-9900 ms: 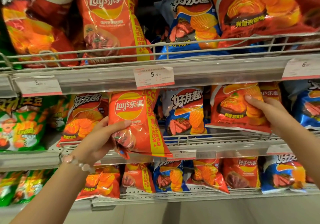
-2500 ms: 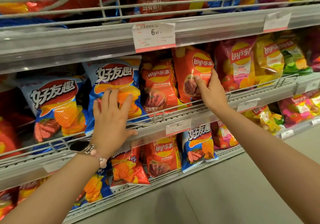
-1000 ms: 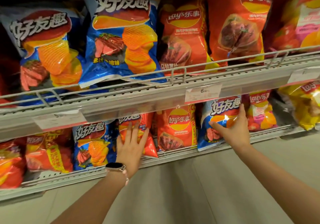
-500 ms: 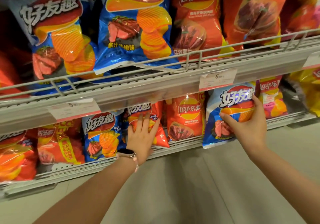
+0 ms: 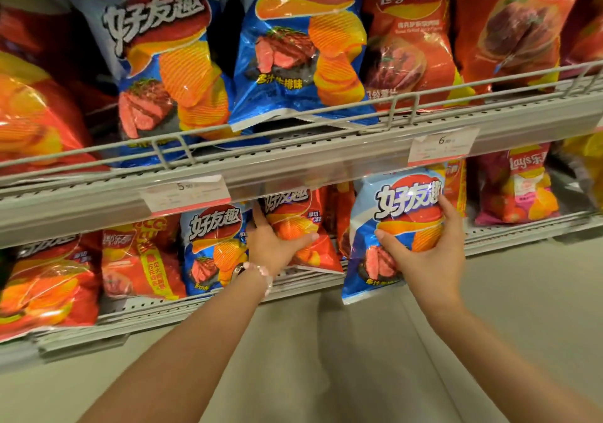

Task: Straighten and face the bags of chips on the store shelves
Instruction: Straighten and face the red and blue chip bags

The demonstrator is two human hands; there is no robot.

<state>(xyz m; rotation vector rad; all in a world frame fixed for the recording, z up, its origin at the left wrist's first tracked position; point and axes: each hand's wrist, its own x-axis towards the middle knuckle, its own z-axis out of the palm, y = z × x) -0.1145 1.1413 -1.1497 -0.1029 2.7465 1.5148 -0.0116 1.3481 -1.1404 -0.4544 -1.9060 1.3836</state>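
Observation:
On the bottom shelf [image 5: 509, 239], my left hand [image 5: 274, 246] grips a red-orange bag of ridged chips [image 5: 300, 226], thumb across its front and fingers behind its left edge. My right hand [image 5: 421, 253] grips a blue and white bag of steak-flavour chips [image 5: 391, 223], thumb on the front, fingers round its right side. That blue bag stands forward of the shelf's front rail, its bottom edge hanging below it. A further blue bag [image 5: 212, 246] stands just left of my left hand.
The shelf above [image 5: 293, 161] carries two large blue bags [image 5: 293, 47] and red Lay's bags [image 5: 411, 40] behind a wire rail, with price tags [image 5: 442, 146] on its front strip. A pink Lay's bag [image 5: 518, 187] stands right of my right hand. Grey floor lies below.
My left hand went from lying flat on the red-orange bag to gripping it. My right hand has pulled the blue bag forward over the rail. The view has moved closer.

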